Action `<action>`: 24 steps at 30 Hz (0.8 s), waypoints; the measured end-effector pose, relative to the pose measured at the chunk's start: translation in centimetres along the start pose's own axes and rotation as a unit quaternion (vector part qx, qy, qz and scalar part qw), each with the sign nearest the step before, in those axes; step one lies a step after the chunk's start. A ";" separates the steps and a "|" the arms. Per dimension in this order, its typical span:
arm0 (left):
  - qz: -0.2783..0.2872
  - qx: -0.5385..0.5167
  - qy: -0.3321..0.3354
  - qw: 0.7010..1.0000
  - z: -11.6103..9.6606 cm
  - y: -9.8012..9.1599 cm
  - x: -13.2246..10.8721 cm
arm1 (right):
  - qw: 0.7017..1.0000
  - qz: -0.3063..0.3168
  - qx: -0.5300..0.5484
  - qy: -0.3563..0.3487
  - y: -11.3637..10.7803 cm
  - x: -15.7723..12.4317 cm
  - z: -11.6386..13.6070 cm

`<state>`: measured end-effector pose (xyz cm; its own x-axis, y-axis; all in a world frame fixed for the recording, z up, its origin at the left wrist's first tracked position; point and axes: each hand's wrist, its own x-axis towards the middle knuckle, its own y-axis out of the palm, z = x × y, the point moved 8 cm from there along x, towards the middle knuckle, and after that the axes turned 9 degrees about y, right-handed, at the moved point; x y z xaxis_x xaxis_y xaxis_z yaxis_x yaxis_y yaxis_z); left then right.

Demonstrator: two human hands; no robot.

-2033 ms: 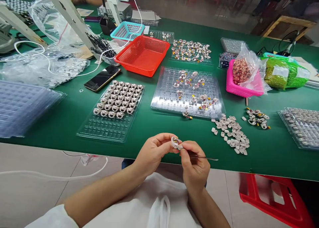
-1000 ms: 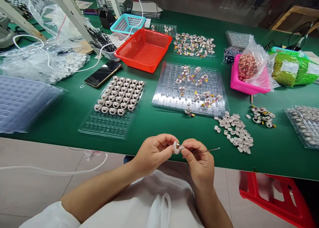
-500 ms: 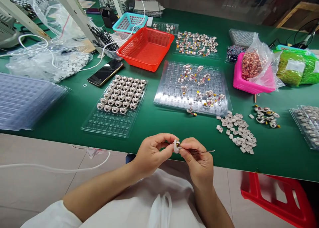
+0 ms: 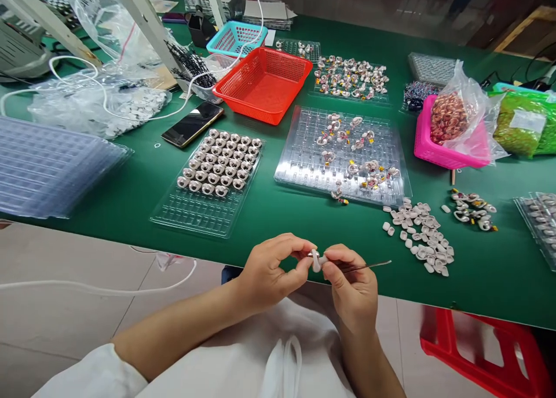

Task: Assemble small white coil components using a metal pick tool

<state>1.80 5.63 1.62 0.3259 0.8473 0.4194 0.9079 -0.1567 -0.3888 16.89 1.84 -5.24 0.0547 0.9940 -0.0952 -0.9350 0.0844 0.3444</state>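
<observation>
Between finger and thumb, my left hand [image 4: 275, 270] pinches a small white and silvery earpiece-like part [image 4: 315, 260] above the table's front edge. Close on its right, my right hand [image 4: 354, 282] holds a thin metal tool [image 4: 369, 266] that points to the right. Its thumb and forefinger also pinch a small whitish piece [image 4: 322, 260] against the part. Behind my hands lies a clear tray [image 4: 343, 154] with scattered small assemblies. A second clear tray [image 4: 191, 212], holding rows of silvery parts [image 4: 219, 161], is at the left.
Loose white pieces [image 4: 423, 236] and a few assemblies [image 4: 473, 208] lie at the right. Farther back are a red basket [image 4: 264, 88], a phone [image 4: 193, 124], and a pink basket [image 4: 452, 149] with a bag. Stacked clear trays [image 4: 47, 172] lie at the left, a red stool [image 4: 482, 346] below right.
The part in my left hand has turned, and a whitish piece now shows at my right fingertips. The camera view has shifted slightly, moving the table's contents rightward in the picture.
</observation>
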 end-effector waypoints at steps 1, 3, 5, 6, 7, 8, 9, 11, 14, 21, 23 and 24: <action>-0.007 0.011 0.018 1.000 -0.3 0.0 0.1 | 1.000 -0.003 -0.004 0.001 -0.2 0.0 -0.1; -0.017 0.021 0.044 0.999 -0.6 -0.1 0.1 | 1.000 -0.007 -0.023 -0.007 -0.4 -0.1 -0.1; -0.019 0.020 0.054 0.998 -0.8 0.0 0.1 | 0.998 -0.008 -0.058 -0.021 -0.3 -0.2 0.1; -0.017 0.018 0.055 0.998 -0.9 0.1 0.1 | 0.997 -0.008 -0.078 -0.028 -0.3 -0.3 0.3; -0.013 0.016 0.054 0.998 -0.9 0.2 0.0 | 0.994 -0.009 -0.099 -0.034 -0.2 -0.4 0.5; -0.011 0.013 0.053 0.998 -0.9 0.2 0.0 | 0.992 -0.010 -0.118 -0.039 -0.1 -0.5 0.7; -0.010 0.011 0.053 0.998 -0.9 0.3 -0.1 | 0.990 -0.011 -0.133 -0.045 0.0 -0.5 0.9; -0.015 0.008 0.060 0.998 -0.9 0.2 -0.1 | 0.986 -0.014 -0.157 -0.052 0.1 -0.6 1.1; -0.023 0.002 0.074 0.997 -0.9 0.1 -0.2 | 0.982 -0.023 -0.181 -0.049 0.2 -0.7 1.3; -0.031 0.002 0.098 0.995 -1.0 0.1 -0.3 | 0.978 -0.057 -0.197 -0.045 0.7 -0.8 1.4; -0.037 0.005 0.103 0.994 -1.1 0.1 -0.3 | 0.978 -0.062 -0.192 -0.050 0.9 -0.8 1.4; -0.040 0.003 0.101 0.994 -1.1 0.1 -0.3 | 0.978 -0.064 -0.191 -0.051 1.0 -0.8 1.4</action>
<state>2.06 4.82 2.42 0.2999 0.7378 0.6047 0.9315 -0.0898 -0.3524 16.41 1.19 -3.50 0.1965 0.9804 -0.0142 -0.9798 0.1958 -0.0410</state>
